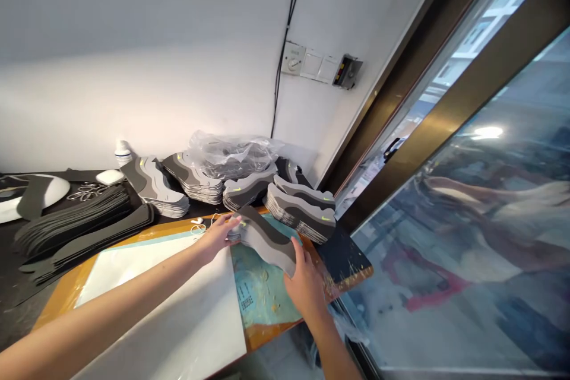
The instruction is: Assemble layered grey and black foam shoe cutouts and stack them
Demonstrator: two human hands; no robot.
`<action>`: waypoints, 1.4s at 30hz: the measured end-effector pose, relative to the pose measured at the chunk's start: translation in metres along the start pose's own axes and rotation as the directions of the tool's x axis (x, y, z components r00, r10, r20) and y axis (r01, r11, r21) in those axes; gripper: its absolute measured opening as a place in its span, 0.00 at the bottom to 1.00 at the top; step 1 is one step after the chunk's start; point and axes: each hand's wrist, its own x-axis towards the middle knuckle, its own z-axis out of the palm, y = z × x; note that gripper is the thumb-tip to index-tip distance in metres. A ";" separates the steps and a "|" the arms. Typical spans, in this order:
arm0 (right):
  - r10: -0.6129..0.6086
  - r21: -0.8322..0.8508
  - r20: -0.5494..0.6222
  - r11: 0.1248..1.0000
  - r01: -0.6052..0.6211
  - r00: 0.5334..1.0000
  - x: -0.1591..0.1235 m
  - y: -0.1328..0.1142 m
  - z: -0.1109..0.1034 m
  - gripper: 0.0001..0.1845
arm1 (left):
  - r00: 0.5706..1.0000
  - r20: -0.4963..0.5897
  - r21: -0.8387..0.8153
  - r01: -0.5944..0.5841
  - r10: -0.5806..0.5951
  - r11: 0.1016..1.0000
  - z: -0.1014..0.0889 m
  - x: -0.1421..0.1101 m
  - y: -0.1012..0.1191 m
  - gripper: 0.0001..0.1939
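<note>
My left hand (pixel 219 233) is closed on the left end of a stack of shoe upper pieces (pixel 260 237). The pieces are wavy-edged, in light and dark grey, with a small yellow-green logo near that end. At the opposite end, my right hand (pixel 305 279) grips the same stack. It is held over a worn blue-green patch (pixel 262 288) of the work board. Just behind and to the right lies another pile of similar pieces (pixel 303 217). More piles of them (pixel 193 181) stand along the wall.
A white sheet (pixel 169 309) covers much of the orange-brown board (pixel 262 337). Dark strips (pixel 75 219) lie stacked at left. Clear plastic wrapping (pixel 231 148) rests on the back piles. White earphones (pixel 198 227) and a white bottle (pixel 122 151) sit nearby. A glass panel (pixel 467 249) borders the right.
</note>
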 end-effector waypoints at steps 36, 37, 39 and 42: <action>0.087 0.228 -0.176 0.973 -0.046 0.981 -0.009 0.054 0.013 0.27 | 0.953 0.262 0.953 -0.230 0.152 -0.196 0.020 0.003 0.023 0.33; 0.085 0.214 -0.198 0.976 -0.042 0.977 -0.010 0.054 0.016 0.28 | 0.953 0.263 0.951 -0.229 0.151 -0.206 0.020 0.003 0.023 0.34; 0.074 0.186 -0.245 0.982 -0.028 0.967 -0.011 0.056 0.024 0.29 | 0.954 0.261 0.950 -0.226 0.147 -0.217 0.021 0.004 0.024 0.38; 0.052 0.152 -0.297 0.988 -0.007 0.954 -0.010 0.058 0.034 0.28 | 0.955 0.252 0.950 -0.213 0.157 -0.229 0.021 0.007 0.022 0.40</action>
